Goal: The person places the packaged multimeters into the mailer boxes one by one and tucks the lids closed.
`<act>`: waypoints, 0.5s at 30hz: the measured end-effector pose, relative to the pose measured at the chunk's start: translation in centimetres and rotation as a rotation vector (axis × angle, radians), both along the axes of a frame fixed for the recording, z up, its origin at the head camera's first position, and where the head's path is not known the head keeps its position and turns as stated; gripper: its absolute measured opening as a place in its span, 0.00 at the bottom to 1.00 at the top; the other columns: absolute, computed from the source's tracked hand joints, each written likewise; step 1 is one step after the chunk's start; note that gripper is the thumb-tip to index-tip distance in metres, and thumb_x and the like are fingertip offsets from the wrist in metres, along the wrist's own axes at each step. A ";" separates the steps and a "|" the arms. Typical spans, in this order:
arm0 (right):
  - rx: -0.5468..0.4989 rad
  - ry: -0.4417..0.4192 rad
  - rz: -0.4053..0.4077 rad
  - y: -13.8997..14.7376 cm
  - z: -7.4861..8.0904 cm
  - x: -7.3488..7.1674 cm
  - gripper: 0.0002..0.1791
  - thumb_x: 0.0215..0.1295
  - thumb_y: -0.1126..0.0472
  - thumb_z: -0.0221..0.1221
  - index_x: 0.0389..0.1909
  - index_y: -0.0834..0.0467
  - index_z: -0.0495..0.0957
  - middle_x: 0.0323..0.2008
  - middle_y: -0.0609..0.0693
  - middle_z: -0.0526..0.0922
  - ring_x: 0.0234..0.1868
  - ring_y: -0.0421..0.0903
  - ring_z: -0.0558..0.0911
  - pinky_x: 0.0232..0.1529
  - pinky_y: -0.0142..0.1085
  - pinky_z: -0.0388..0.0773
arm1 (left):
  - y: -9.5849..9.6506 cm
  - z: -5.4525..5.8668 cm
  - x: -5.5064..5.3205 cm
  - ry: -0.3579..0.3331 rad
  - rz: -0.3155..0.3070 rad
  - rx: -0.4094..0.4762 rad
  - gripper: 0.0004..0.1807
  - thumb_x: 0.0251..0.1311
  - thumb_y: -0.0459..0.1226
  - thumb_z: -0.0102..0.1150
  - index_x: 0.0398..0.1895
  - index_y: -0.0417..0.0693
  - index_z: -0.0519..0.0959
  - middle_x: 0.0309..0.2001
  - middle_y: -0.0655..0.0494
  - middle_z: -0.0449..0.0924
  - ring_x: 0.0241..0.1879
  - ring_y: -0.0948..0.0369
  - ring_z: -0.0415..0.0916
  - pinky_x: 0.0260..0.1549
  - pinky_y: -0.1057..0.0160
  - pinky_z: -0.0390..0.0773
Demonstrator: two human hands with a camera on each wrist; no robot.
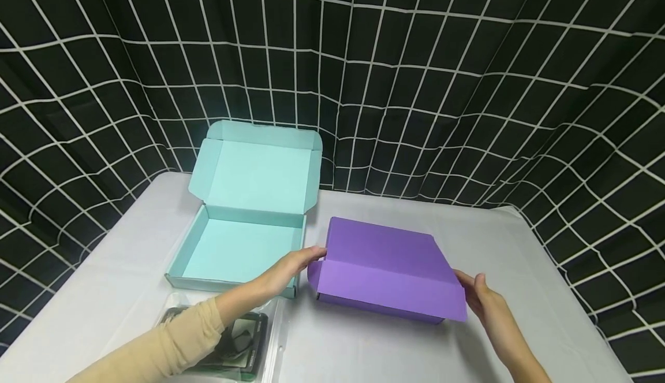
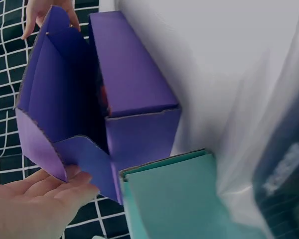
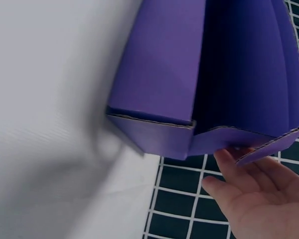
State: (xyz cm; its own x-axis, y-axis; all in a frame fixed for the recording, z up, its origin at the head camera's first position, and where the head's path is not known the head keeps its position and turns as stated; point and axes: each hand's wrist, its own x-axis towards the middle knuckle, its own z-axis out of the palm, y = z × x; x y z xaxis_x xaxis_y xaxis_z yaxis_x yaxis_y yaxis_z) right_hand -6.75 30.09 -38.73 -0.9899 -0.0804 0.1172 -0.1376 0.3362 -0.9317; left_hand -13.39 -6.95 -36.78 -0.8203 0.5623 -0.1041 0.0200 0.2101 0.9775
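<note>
A purple cardboard box [image 1: 387, 267] lies on the table with its lid partly lowered; a dark gap shows under the lid in both wrist views. My left hand [image 1: 283, 273] touches the lid's left side flap [image 2: 87, 159] with nearly straight fingers. On the opposite side, my right hand [image 1: 490, 305] has its fingers against the right side flap [image 3: 234, 137], the thumb standing apart. Inside the box a bit of something red [image 2: 104, 94] shows; its kind is hidden.
A light teal box [image 1: 249, 250] stands at the left with its lid raised. In front of it, partly behind my left sleeve [image 1: 171, 339], lies a clear plastic package [image 1: 272, 337] with dark contents. A black curtain with a white grid [image 1: 415, 77] hangs behind the white table [image 1: 363, 354].
</note>
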 end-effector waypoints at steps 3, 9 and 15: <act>0.031 0.017 0.011 -0.2 -0.4 0.3 0.35 0.80 0.53 0.23 0.63 0.81 0.61 0.54 0.25 0.74 0.57 0.21 0.69 0.54 0.12 0.62 | 0.0 -0.3 0.4 -0.007 0.021 -0.042 0.33 0.73 0.49 0.30 0.70 0.33 0.62 0.71 0.40 0.60 0.72 0.44 0.50 0.71 0.45 0.48; 0.095 -0.001 -0.016 -0.8 -0.6 0.8 0.32 0.81 0.55 0.25 0.65 0.78 0.61 0.61 0.42 0.74 0.57 0.20 0.67 0.54 0.13 0.62 | 0.0 -0.8 0.8 -0.004 0.009 -0.025 0.32 0.74 0.46 0.30 0.70 0.31 0.59 0.71 0.37 0.58 0.72 0.42 0.50 0.70 0.44 0.51; 0.223 -0.268 -0.192 -1.1 -0.1 1.2 0.33 0.78 0.49 0.42 0.70 0.71 0.58 0.68 0.68 0.62 0.51 0.20 0.67 0.46 0.13 0.66 | 0.1 -1.0 1.0 -0.069 -0.012 0.027 0.34 0.75 0.48 0.31 0.72 0.29 0.54 0.73 0.36 0.52 0.73 0.42 0.46 0.70 0.45 0.50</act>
